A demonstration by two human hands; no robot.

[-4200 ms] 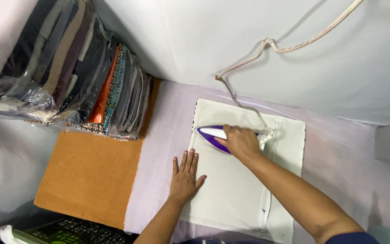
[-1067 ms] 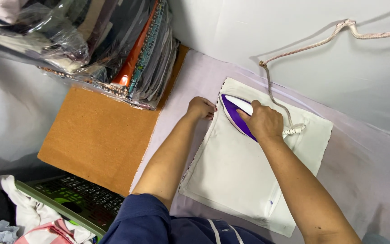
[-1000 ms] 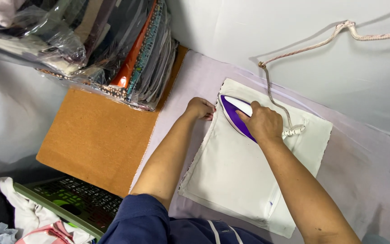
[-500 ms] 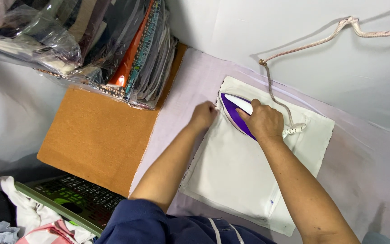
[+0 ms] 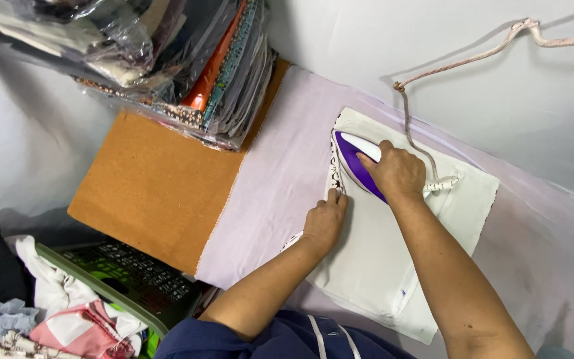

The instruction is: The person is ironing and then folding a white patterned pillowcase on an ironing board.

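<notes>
Your right hand (image 5: 398,171) is wrapped shut around the handle of the iron (image 5: 357,163), a smooth purple and white wedge with its pointed nose toward the upper left, resting flat on the cloth (image 5: 393,259) at centre frame. Your left hand (image 5: 325,223) has its fingers curled loosely, their tips pinching the cloth's left edge just beside the iron. The cloth is a pale cream, matte, folded rectangle with a dark patterned trim along that edge. It lies on a soft lilac cover (image 5: 274,179). A braided cord (image 5: 460,63) runs from the iron to the upper right. At left is a brown, felt-like board (image 5: 151,189), with a stack (image 5: 187,60) of fabrics in glossy plastic bags above it, and a green basket (image 5: 127,282) of clothes at lower left.
</notes>
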